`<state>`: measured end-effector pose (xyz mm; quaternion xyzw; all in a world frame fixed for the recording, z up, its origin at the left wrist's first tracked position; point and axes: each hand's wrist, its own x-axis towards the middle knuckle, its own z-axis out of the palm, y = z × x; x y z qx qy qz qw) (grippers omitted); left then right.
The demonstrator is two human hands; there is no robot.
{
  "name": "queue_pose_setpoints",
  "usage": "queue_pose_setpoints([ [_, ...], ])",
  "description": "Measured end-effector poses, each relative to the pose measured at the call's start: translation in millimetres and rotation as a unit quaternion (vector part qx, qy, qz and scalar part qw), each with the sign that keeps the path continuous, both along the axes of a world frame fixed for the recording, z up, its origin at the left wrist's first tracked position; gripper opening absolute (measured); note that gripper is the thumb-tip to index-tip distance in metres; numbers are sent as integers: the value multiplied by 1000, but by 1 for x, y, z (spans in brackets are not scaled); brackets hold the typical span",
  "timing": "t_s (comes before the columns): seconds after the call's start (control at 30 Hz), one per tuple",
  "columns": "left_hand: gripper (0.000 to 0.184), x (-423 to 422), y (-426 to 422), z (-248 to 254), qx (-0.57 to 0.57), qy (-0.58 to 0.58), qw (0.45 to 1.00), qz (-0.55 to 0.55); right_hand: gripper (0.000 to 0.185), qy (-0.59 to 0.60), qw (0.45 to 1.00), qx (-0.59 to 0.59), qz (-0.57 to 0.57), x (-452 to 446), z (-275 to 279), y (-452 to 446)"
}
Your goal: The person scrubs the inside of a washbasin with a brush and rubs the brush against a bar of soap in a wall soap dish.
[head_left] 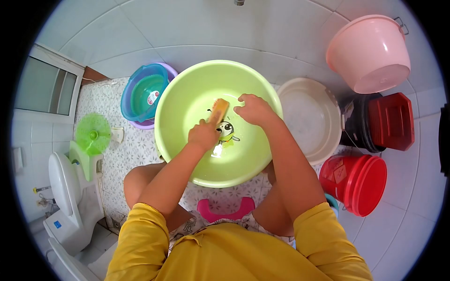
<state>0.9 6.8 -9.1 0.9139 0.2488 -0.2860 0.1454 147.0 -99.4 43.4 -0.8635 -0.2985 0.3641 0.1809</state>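
Note:
A large light-green basin (257, 161) stands in front of me, with a cartoon dog print (227, 126) on its bottom. My left hand (204, 135) is closed around the handle end of an orange scrub brush (219, 109). The brush is tilted over the middle of the basin, beside the print. My right hand (255, 110) hovers over the basin's right side, apart from the brush. Its thumb and fingers are spread with nothing visible between them. Shallow water seems to glint on the basin's bottom.
Teal and purple basins (125, 100) are stacked at left, near a green round-topped object (93, 134) and a toilet (63, 182). A cream basin (307, 117) adjoins on the right, with red buckets (368, 186) and a pink bucket (375, 51) beyond. Below is a pink stool (225, 216).

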Motion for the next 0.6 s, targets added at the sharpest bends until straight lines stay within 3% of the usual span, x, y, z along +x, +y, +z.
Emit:
queue_pose_setpoints([
  [0.1, 69, 0, 5, 3, 0, 2, 999, 54, 48, 11, 1000, -13, -2, -2, -1, 1],
  [0.3, 66, -12, -23, -2, -91, 14, 993, -77, 49, 18, 1000, -9, 6, -2, -6, 2],
  [0.37, 66, -17, -26, -3, -148, 14, 971, -188, 49, 13, 1000, -11, 9, -2, -8, 2],
  [0.43, 63, -18, -23, 9, -152, 45, 972, -171, 49, 9, 1000, -11, 12, -2, -11, 2],
  [0.5, 60, -18, -15, 10, -156, 77, 973, -155, 35, -14, 1000, 26, -9, -3, -13, 0],
  [0.6, 62, -19, 7, 3, -74, 40, 994, -63, 48, 7, 1000, -17, 6, -1, -6, 2],
])
